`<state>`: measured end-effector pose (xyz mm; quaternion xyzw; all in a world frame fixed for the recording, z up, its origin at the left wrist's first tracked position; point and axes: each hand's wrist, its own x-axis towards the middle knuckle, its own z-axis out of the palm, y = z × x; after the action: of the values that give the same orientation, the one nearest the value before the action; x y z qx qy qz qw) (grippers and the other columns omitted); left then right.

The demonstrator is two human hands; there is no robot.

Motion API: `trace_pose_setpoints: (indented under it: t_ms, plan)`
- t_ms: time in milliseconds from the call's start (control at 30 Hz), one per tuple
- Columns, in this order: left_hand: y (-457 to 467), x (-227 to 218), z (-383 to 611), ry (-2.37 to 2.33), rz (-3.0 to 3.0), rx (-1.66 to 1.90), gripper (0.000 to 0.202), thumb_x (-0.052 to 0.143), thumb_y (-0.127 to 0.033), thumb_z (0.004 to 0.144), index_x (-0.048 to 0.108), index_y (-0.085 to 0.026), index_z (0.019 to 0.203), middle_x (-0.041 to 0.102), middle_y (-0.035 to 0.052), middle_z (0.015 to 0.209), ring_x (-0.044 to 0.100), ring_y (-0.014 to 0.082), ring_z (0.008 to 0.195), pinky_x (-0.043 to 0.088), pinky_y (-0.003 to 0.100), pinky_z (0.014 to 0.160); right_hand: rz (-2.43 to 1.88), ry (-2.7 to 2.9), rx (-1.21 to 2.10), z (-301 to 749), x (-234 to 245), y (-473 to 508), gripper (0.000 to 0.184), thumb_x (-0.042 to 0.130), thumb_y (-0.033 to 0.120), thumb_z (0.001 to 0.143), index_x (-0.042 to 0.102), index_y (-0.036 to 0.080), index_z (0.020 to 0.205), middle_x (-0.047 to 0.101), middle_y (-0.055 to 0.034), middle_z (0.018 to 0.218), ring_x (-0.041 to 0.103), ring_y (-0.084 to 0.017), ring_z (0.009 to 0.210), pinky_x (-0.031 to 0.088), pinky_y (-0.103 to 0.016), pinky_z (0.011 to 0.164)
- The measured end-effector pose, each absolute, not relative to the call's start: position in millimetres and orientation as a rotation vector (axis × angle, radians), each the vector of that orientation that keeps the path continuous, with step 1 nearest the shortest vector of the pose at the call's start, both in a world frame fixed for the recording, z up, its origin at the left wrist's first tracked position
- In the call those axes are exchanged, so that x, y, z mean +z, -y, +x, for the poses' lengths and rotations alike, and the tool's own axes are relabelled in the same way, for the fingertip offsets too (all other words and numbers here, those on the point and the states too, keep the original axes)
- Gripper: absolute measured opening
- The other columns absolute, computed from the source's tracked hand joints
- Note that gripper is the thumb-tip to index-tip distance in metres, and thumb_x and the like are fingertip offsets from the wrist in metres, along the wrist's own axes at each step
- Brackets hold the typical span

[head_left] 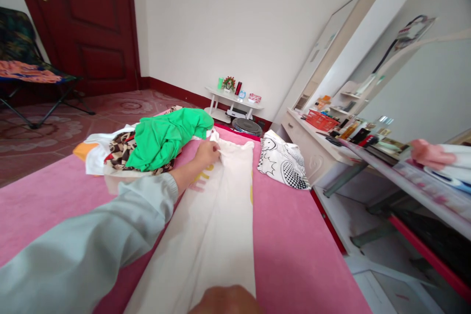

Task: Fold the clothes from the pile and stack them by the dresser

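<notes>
Where a long white garment (217,216) lies flat on a pink bed (294,235), its long axis runs straight away from the person. The left hand (206,153), reaching out in a grey sleeve, has its grip pinched together on the garment's far edge. The right hand (224,301) rests on the near end, but the frame edge cuts off its grip, so I cannot tell whether it is closed. A green top (165,140) lies just left of the left grip.
</notes>
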<state>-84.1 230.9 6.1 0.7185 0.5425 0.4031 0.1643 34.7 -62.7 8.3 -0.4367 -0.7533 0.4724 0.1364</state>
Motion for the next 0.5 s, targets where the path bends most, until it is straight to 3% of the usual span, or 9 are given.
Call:
trace_pose_setpoints:
  t_ms: [100, 233, 367, 500]
  plan:
    - [-220, -18, -84, -1.547, 1.985, 1.177, 0.016, 0.054, -0.018, 0.073, 0.069, -0.015, 0.069, 0.067, 0.0022, 0.068, 0.059, 0.0158, 0.066, 0.042, 0.024, 0.063, -1.370, 2.036, 1.322, 49, 39, 34, 0.029, 0.068, 0.046, 0.071, 0.074, 0.023, 0.087, 0.070, -0.0003, 0.077, 0.061, -0.013, 0.067, 0.042, -0.019, 0.058]
    - [-214, -32, -79, -1.549, 1.927, 1.258, 0.022, 0.049, -0.023, 0.081, 0.069, -0.016, 0.073, 0.068, 0.0030, 0.076, 0.060, 0.0157, 0.072, 0.041, 0.024, 0.066, -1.489, 1.893, 0.759, 81, 65, -49, 0.015, 0.058, 0.026, 0.077, 0.069, 0.018, 0.075, 0.069, -0.0035, 0.080, 0.060, -0.015, 0.075, 0.045, -0.025, 0.071]
    - [-214, -35, -80, -1.526, 1.939, 1.279, 0.025, 0.048, -0.022, 0.084, 0.067, -0.016, 0.070, 0.066, 0.0028, 0.076, 0.058, 0.0153, 0.073, 0.040, 0.023, 0.066, -1.468, 1.775, 0.410, 100, 54, -156, 0.014, 0.055, 0.021, 0.073, 0.068, 0.017, 0.076, 0.069, -0.0056, 0.082, 0.062, -0.018, 0.079, 0.046, -0.032, 0.079]
    - [-212, -33, -82, -1.510, 1.995, 1.258, 0.029, 0.047, -0.024, 0.086, 0.061, -0.017, 0.062, 0.062, 0.0020, 0.069, 0.055, 0.0149, 0.068, 0.037, 0.024, 0.064, -1.463, 1.727, 0.351, 93, 36, -237, 0.021, 0.049, 0.016, 0.071, 0.067, 0.016, 0.082, 0.069, -0.0057, 0.083, 0.063, -0.018, 0.077, 0.049, -0.032, 0.076]
